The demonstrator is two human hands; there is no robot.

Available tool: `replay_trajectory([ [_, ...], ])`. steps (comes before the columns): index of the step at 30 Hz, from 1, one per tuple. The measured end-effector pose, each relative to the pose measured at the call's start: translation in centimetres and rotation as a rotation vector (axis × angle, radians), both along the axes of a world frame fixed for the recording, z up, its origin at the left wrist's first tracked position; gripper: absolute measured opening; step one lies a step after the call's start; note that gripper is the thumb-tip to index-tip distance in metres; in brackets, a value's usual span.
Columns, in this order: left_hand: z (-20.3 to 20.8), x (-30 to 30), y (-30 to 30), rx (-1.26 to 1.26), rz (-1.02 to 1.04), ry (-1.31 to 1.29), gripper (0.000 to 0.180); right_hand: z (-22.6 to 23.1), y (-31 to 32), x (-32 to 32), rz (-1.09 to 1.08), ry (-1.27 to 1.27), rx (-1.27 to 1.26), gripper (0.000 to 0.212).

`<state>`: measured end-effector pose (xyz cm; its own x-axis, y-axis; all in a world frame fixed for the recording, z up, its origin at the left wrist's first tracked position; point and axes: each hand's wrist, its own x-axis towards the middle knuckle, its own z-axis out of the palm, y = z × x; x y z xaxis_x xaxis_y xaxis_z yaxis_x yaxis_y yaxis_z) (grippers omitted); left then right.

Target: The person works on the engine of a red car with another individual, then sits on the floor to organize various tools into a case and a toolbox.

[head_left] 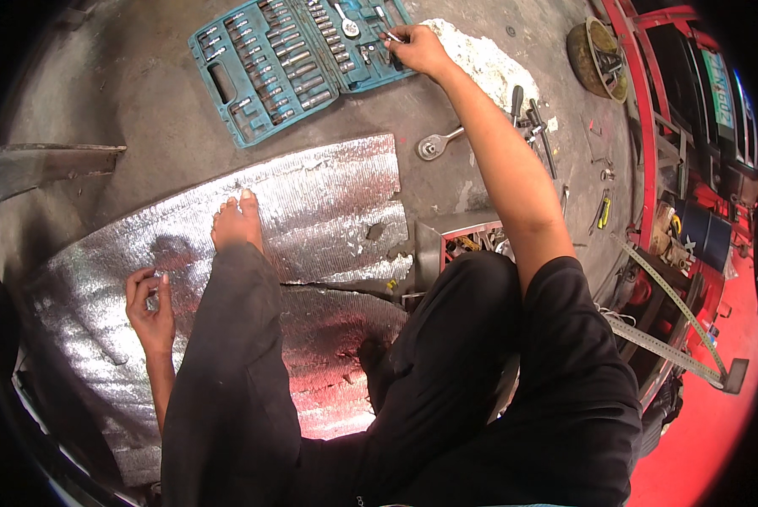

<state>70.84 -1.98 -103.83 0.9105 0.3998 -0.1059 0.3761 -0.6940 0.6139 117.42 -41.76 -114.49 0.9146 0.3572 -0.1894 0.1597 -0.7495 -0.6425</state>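
Observation:
At the far side, my right hand reaches over the right half of a blue socket-set case. Its fingers are closed on a small metallic piece that I cannot make out fully. Rows of sockets fill the case, and a ratchet lies in its right half, left of that hand. Over a silvery foil sheet, my left hand hovers beside my left leg. Its fingers are loosely curled, the thumb stands apart, and nothing shows in it. My bare foot rests on the foil.
A larger ratchet, a dark-handled screwdriver and a T-shaped tool lie beneath my right arm. Beyond stand a round tub and a red frame. A metal box sits by my right knee. A yellow-green cutter lies farther right.

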Motion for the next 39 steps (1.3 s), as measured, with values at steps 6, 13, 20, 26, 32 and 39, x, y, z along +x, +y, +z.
replay_trajectory([
  [6, -0.3, -0.2, -0.1, 0.01, -0.004, -0.007, 0.017, -0.1, 0.8, -0.4, 0.075, -0.076, -0.098, 0.034],
  [13, 0.1, -0.1, -0.4, 0.005, 0.003, 0.032, 0.016, 0.2, 1.9, -0.1, 0.163, -0.09, -0.198, 0.029],
  [20, 0.0, -0.1, -0.3, 0.003, 0.011, 0.016, 0.015, -0.1, 2.0, 0.1, 0.245, -0.188, -0.125, 0.034],
  [26, -0.9, -0.1, 0.0, 0.02, -0.025, 0.019, 0.014, -0.9, 0.0, -0.1, 0.199, -0.135, -0.028, 0.046],
  [32, -0.7, -0.2, -0.4, -0.045, 0.024, 0.065, 0.014, 0.7, 1.1, -0.6, -0.032, -0.016, -0.291, 0.067],
  [39, -0.2, 1.4, -1.2, 0.02, -0.056, 0.086, 0.012, 0.5, 1.9, 2.3, -0.135, 0.18, -0.583, 0.08],
])
